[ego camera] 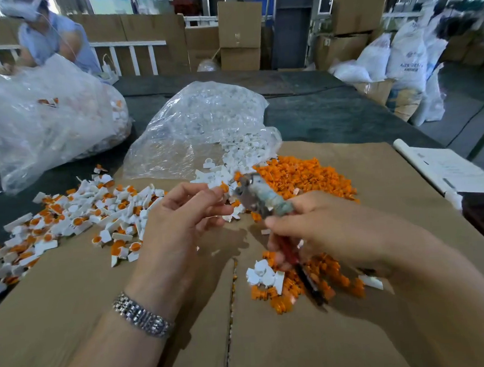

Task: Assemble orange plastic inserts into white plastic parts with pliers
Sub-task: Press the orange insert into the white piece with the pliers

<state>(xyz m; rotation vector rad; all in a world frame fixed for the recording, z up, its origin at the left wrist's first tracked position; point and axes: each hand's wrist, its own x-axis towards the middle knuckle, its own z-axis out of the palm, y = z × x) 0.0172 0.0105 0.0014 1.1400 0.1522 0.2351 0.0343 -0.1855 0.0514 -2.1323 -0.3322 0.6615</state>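
Left hand (184,212) raised over the flattened brown cardboard sheet (73,321), thumb and fingertips pinching a small orange-and-white plastic piece (224,187) – blurred, so hard to say whether the insert sits fully in its part. Silver metal link watch (142,317) on the left wrist.

Right hand (331,229) curled round the red handles of a pair of pliers (261,199), grey tape-wrapped head pointing up and left, tip just beside the pinched piece; contact between them not clear.

Beyond the hands, a loose heap of small orange plastic inserts (305,176), touching a spill of small white plastic parts (244,149) from the mouth of a clear crumpled plastic bag (198,129). Near the right wrist, a smaller scatter of orange inserts and a few white parts (264,274). To the left, a wide spread of white parts with orange inserts fitted (75,216), partly on the cardboard, partly on the dark table surface (330,112). Behind that, a second large clear bag (47,124), and at top left a person in a light blue shirt (56,38).
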